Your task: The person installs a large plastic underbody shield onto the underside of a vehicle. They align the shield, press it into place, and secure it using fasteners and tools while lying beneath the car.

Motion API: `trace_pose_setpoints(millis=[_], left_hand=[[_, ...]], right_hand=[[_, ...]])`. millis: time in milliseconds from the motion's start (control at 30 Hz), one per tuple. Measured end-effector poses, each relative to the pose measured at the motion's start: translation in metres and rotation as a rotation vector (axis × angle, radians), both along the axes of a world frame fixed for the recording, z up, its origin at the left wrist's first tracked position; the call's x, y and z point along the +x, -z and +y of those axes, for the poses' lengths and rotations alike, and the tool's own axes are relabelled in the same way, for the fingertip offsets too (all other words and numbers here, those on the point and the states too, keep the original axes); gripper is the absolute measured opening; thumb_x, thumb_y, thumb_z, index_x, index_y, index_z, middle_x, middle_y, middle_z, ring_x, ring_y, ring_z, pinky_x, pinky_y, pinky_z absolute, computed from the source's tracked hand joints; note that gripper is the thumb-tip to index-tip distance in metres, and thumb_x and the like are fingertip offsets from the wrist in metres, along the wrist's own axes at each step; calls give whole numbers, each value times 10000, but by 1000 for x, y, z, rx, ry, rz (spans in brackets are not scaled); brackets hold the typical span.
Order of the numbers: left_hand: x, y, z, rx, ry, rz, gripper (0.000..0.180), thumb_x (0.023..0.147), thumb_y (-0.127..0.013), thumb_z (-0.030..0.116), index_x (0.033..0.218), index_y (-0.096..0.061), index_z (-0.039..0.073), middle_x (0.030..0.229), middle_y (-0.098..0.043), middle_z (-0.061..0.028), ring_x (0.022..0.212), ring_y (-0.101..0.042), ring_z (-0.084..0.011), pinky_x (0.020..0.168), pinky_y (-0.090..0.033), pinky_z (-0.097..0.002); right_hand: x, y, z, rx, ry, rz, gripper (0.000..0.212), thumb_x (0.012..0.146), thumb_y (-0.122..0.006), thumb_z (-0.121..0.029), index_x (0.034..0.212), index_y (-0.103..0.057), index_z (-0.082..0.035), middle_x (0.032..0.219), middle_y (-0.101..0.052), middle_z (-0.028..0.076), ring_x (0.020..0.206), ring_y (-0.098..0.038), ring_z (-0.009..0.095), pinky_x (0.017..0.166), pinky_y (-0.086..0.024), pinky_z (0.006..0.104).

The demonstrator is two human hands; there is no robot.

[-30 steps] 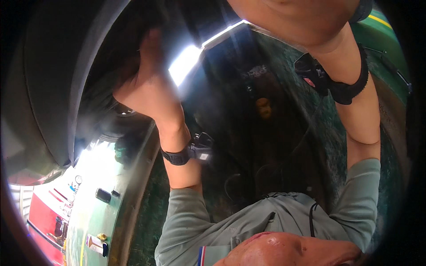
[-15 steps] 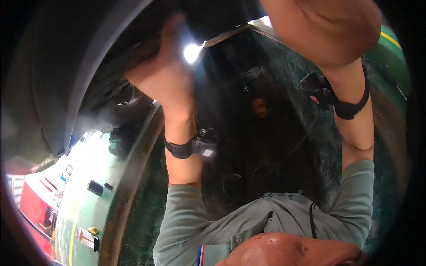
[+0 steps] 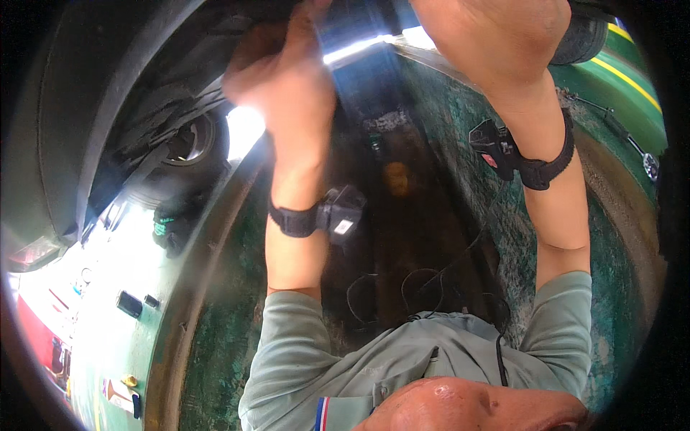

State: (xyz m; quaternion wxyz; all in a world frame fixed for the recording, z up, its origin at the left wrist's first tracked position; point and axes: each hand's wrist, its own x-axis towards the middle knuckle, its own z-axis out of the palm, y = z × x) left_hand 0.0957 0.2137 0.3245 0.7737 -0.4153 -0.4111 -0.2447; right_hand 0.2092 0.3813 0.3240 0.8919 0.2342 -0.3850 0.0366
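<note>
Both my arms reach up under a vehicle's dark underside (image 3: 169, 54). My left hand (image 3: 291, 93) is raised close to that underside, at the upper left of the middle. Its fingers are smeared by motion, so any held thing cannot be made out. My right hand (image 3: 496, 39) is higher, at the top right, its fingers cut off by the upper edge. Each wrist carries a black strapped device: the left device (image 3: 343, 210) faces inward, and so does the right device (image 3: 492, 149).
Around me is a pit with worn green walls (image 3: 460, 115) and thin looped cable (image 3: 424, 287). A wheel (image 3: 190, 144) stands at the left. On the left floor lie a black cylinder (image 3: 129, 304) and an open box (image 3: 121, 397). A long metal-ended tool (image 3: 632, 144) rests on the right ledge.
My view has shifted, bringing a tyre and more of the tool into sight at the right. My left hand has moved slightly right and up; my right hand remains overhead.
</note>
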Motion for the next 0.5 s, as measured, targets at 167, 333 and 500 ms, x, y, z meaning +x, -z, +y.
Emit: trace_pose_setpoints(millis=[167, 333, 500], left_hand=[[-13, 4, -6, -22, -119, 151, 97, 883, -756, 148, 940, -772, 71, 733, -709, -29, 627, -626, -128, 546, -471, -286], [-9, 14, -5, 0, 175, 165, 280, 792, -742, 98, 1067, -761, 152, 756, -691, -43, 631, -634, -195, 544, -481, -323], [4, 66, -29, 40, 795, -610, 439, 1024, -678, 285, 666, -659, 31, 574, -621, -19, 530, -543, -68, 504, -420, -272]], right_hand=[[-3, 5, -6, -181, -29, -146, 418, 708, -946, -184, 992, -702, 2, 743, -735, 70, 577, -682, 172, 558, -550, 308], [25, 11, 48, -76, 361, -329, 222, 834, -877, -175, 1001, -787, -59, 880, -780, 42, 736, -708, 125, 701, -538, 234], [-2, 4, -3, -119, -32, -182, 237, 856, -863, -194, 1029, -799, -45, 1007, -799, 79, 884, -742, 157, 852, -555, 282]])
